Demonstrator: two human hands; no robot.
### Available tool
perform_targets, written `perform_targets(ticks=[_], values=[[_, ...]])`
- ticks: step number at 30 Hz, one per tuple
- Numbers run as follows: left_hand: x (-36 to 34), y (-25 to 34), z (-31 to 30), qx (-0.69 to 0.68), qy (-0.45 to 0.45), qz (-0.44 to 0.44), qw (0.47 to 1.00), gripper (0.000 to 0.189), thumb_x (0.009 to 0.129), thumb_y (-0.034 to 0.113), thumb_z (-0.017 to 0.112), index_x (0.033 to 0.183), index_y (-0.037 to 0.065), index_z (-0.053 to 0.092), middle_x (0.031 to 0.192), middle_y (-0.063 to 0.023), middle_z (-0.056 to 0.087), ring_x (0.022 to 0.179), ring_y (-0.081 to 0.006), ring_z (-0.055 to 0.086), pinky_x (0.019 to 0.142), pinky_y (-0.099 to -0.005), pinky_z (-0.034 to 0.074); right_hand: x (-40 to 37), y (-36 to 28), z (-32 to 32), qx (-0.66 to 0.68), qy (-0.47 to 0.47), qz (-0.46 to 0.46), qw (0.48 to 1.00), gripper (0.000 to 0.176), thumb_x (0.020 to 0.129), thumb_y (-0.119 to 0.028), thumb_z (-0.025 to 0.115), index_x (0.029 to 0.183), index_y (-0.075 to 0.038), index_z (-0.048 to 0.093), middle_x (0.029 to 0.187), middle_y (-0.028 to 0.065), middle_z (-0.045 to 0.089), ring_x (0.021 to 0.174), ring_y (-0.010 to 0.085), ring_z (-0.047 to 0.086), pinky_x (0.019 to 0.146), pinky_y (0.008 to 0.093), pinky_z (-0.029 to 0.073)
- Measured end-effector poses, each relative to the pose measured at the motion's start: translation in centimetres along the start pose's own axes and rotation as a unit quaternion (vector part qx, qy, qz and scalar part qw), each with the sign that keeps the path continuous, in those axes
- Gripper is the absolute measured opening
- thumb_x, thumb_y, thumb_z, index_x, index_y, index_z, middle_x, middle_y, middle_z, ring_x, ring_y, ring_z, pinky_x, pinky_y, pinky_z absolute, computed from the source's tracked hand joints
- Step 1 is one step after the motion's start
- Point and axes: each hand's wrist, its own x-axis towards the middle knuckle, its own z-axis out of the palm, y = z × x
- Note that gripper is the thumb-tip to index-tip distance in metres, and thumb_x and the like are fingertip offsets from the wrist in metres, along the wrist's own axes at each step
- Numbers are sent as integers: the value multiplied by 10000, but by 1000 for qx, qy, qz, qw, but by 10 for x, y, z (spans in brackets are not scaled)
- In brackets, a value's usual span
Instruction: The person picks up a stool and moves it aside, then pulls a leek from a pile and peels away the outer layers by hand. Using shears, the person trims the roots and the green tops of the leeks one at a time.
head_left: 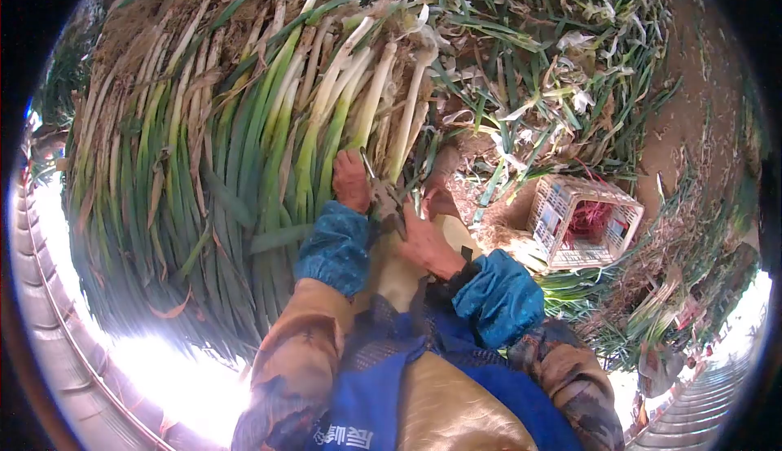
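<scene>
The left hand (pixel 352 180), its fingers curled and its grip unclear, touches the heap of long green-and-white onion stalks (pixel 269 133) ahead, while the right hand (pixel 423 241) closes on a small dark tool (pixel 386 206); the stalks seem light, bendy, easily bruised, best held at the firm white shaft.

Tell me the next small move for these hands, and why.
Probably draw one stalk clear of the green onion pile: the left hand rests on its near stalks, and the right hand meets it there around a thin tool.
</scene>
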Motion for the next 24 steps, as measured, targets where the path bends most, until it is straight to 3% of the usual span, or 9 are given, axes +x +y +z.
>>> perform_targets(ticks=[1,4,7,10,13,16,20,24], values=[[-1,0,0,-4,8,1,1000,314,612,-80,536,877,33,411,913,-164,429,872,-366,476,700,-431,440,2,-1,0,9,14,-19,1000,470,770,-222,566,1099,24,336,820,279,546,807,453,546,668,499,427],[-2,-4,0,-20,20,5,1000,330,607,-90,524,893,33,415,920,-171,431,872,-374,472,697,-435,437,0,-8,-2,-25,-27,35,999,812,752,-256,571,1371,1,113,820,336,549,777,472,546,667,513,429],[-1,-6,-1,-37,14,-6,999,349,605,-91,526,914,34,422,924,-173,433,883,-376,474,699,-434,443,-15,-14,0,-21,-25,34,999,778,750,-241,576,1356,-3,151,825,331,554,781,471,547,666,512,433],[0,-3,-5,-34,-3,-15,999,374,613,-76,541,956,29,434,921,-172,450,888,-369,484,699,-441,449,6,6,5,-69,58,-19,996,704,747,-235,577,1309,4,227,802,306,567,771,467,550,667,512,437],[1,4,-12,-14,-34,-35,999,411,624,-45,563,1010,19,439,909,-173,482,880,-363,502,691,-455,452,53,-4,-19,-91,41,80,992,494,730,-202,610,1081,18,339,826,265,583,800,432,575,677,499,456],[6,2,-13,-15,-80,-58,995,476,633,-5,595,1081,24,435,875,-183,532,844,-374,538,683,-462,460,78,-9,-36,-94,70,116,986,497,732,-210,609,1080,15,335,803,256,591,783,429,582,674,504,460],[10,6,-28,-19,-190,-141,971,558,651,37,616,1172,51,417,828,-206,592,789,-408,585,682,-474,471,45,-23,-33,-106,38,125,986,495,726,-206,609,1077,11,335,815,266,593,770,444,580,682,509,456],[10,1,-33,-44,-211,-135,967,609,668,73,620,1231,60,389,847,-229,613,798,-415,596,697,-485,471,55,-25,-32,-98,86,73,989,506,717,-193,589,1103,20,338,820,277,586,803,449,573,722,508,450]])
